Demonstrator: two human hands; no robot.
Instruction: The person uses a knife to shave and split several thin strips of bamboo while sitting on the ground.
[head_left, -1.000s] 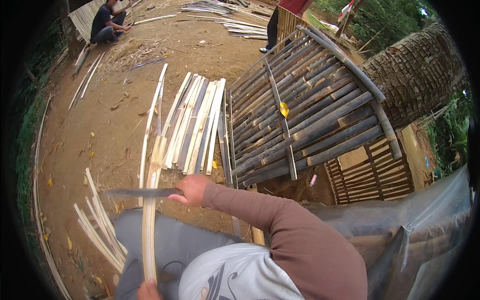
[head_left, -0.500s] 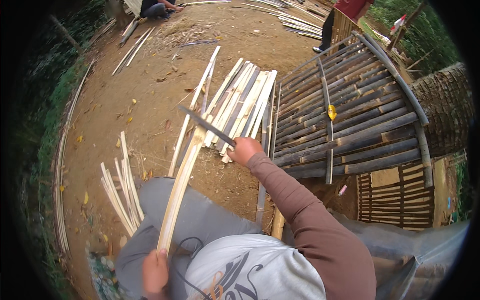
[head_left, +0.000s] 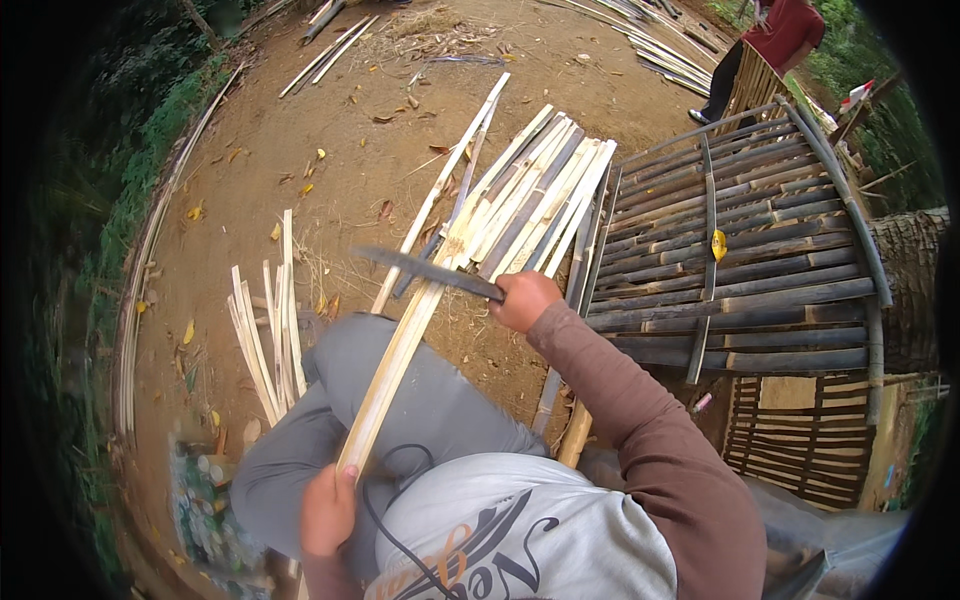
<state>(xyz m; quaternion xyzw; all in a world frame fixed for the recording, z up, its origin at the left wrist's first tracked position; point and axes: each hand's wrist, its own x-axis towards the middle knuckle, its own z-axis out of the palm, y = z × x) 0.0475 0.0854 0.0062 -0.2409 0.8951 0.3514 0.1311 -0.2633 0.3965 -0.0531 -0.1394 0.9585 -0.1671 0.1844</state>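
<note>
My left hand (head_left: 328, 511) grips the near end of a long pale bamboo strip (head_left: 388, 381), which slants away from me across my grey trouser leg. My right hand (head_left: 527, 301) is wrapped round the handle end of a dark-bladed machete (head_left: 432, 271). Its blade lies across the upper part of the strip and points left. Just beyond, a row of split bamboo slats (head_left: 535, 195), pale and dark, lies side by side on the ground. More thin bamboo strips (head_left: 268, 335) rest beside my leg on the left.
A dark bamboo slatted frame (head_left: 740, 240) stands at the right, with a tree trunk (head_left: 910, 290) behind it. A woven bamboo panel (head_left: 800, 440) is below it. Another person in a red top (head_left: 785, 35) stands at the far right. Plastic bottles (head_left: 215, 510) lie at lower left.
The whole view has shifted, so the scene sits further right. The machete blade has come nearer along the strip, away from its far end. Both hands keep their hold.
</note>
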